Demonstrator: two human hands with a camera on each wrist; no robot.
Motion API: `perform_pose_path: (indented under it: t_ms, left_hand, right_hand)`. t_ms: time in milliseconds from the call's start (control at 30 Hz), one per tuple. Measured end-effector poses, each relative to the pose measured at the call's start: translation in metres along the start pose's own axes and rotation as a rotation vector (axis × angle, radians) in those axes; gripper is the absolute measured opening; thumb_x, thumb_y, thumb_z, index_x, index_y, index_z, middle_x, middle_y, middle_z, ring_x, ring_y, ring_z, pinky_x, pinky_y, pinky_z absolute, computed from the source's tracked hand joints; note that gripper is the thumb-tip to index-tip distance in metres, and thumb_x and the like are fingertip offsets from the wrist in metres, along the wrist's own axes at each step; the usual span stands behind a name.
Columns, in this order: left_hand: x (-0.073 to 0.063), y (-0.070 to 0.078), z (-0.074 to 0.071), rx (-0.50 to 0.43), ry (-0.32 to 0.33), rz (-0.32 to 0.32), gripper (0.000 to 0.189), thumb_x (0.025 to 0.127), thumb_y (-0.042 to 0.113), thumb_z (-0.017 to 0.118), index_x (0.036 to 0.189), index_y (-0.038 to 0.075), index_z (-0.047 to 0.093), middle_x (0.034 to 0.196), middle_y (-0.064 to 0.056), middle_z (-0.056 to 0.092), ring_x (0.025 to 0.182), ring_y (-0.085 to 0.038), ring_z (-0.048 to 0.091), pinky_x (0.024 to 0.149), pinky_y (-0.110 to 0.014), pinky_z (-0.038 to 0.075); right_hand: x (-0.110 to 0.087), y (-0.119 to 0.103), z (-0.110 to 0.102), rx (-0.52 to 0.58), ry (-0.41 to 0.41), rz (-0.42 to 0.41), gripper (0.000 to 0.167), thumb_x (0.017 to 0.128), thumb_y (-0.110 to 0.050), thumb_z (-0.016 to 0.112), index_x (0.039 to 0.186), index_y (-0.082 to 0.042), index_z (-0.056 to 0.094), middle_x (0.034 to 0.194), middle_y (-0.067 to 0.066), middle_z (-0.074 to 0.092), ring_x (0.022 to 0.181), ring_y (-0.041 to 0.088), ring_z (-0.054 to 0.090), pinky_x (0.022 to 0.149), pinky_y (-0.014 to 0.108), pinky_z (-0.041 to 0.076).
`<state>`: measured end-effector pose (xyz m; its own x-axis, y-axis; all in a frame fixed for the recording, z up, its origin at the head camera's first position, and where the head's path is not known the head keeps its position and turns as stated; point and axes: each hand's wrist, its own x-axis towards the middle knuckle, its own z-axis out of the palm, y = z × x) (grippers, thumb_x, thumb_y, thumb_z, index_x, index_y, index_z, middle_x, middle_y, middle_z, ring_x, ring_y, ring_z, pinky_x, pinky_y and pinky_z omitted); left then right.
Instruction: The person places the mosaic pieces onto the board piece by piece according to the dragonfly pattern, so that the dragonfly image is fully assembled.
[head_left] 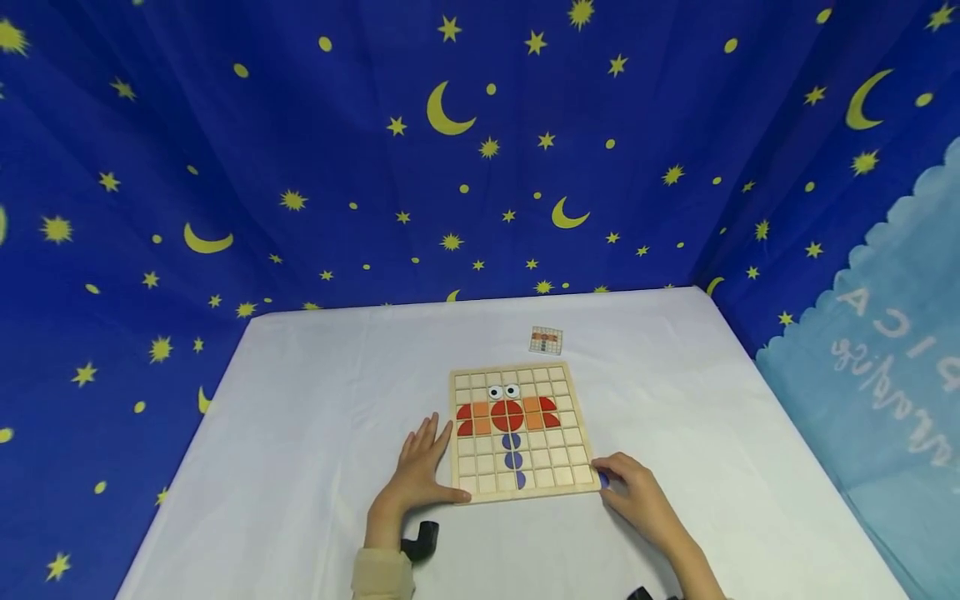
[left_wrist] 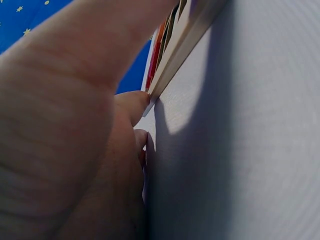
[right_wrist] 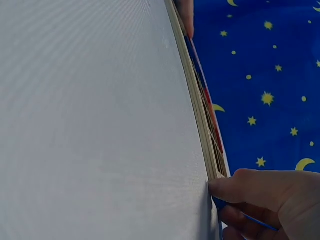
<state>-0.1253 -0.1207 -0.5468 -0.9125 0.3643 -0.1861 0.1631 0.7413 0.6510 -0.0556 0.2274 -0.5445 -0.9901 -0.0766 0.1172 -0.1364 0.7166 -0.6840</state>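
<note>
A wooden grid board lies on the table, its squares filled with a figure: two eye tiles, a red circle, orange squares, red quarter-round tiles and blue-purple rounded tiles running down the middle. My left hand is spread at the board's left side, thumb along the bottom-left corner. At the bottom-right corner, my right hand pinches a blue tile between thumb and fingers, partly hidden by them. In the right wrist view the thumb meets the board's edge.
A small pattern card showing a like figure lies beyond the board. White cloth covers the table. A blue curtain with stars and moons hangs behind and at the sides, with a light-blue lettered panel at right.
</note>
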Motion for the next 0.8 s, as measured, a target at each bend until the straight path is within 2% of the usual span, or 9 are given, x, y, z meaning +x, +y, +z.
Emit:
perform_pose_path:
  t_ms: [167,367,500,633,800]
  left_hand:
    - [0.001,-0.002,0.001,0.001,0.003,0.015,0.122,0.057,0.046,0.087,0.152,0.008,0.021,0.161,-0.017,0.005,0.149,-0.036,0.002,0.121,-0.055,0.002]
    - [0.000,-0.002,0.002,-0.002,0.007,0.027,0.122,0.056,0.045,0.088,0.151,0.007,0.022,0.161,-0.018,0.006,0.149,-0.038,0.003,0.120,-0.056,0.002]
    - [0.000,-0.001,0.001,0.002,0.005,0.024,0.121,0.057,0.045,0.087,0.151,0.007,0.022,0.161,-0.018,0.007,0.149,-0.038,0.004,0.120,-0.056,0.003]
    - [-0.001,0.000,0.001,-0.002,0.007,0.026,0.121,0.057,0.044,0.088,0.151,0.006,0.022,0.161,-0.018,0.007,0.149,-0.038,0.004,0.120,-0.056,0.003]
    - [-0.002,0.002,0.000,-0.012,0.004,0.025,0.121,0.057,0.044,0.088,0.151,0.006,0.022,0.161,-0.018,0.006,0.149,-0.037,0.003,0.120,-0.056,0.003]
  right_hand:
    - [0.000,0.003,-0.004,-0.038,0.024,0.024,0.037,0.068,0.000,0.079,0.103,-0.003,0.068,0.089,-0.004,0.064,0.080,0.006,0.062,0.075,0.019,0.056]
    - [-0.002,0.008,-0.008,-0.189,0.048,0.081,0.033,0.073,-0.013,0.079,0.103,-0.001,0.069,0.072,-0.007,0.055,0.062,-0.002,0.044,0.057,0.016,0.045]
    - [-0.004,0.006,-0.009,-0.184,0.021,0.133,0.029,0.079,-0.014,0.075,0.104,-0.001,0.068,0.066,-0.008,0.053,0.056,-0.002,0.039,0.051,0.016,0.040]
    - [-0.007,0.004,-0.011,-0.111,-0.017,0.153,0.027,0.081,-0.011,0.071,0.107,-0.002,0.068,0.069,-0.008,0.055,0.056,-0.002,0.042,0.052,0.016,0.041]
    - [-0.012,0.009,-0.015,-0.069,-0.035,0.094,0.040,0.072,-0.010,0.079,0.110,-0.008,0.068,0.092,-0.008,0.061,0.075,0.000,0.052,0.069,0.018,0.051]
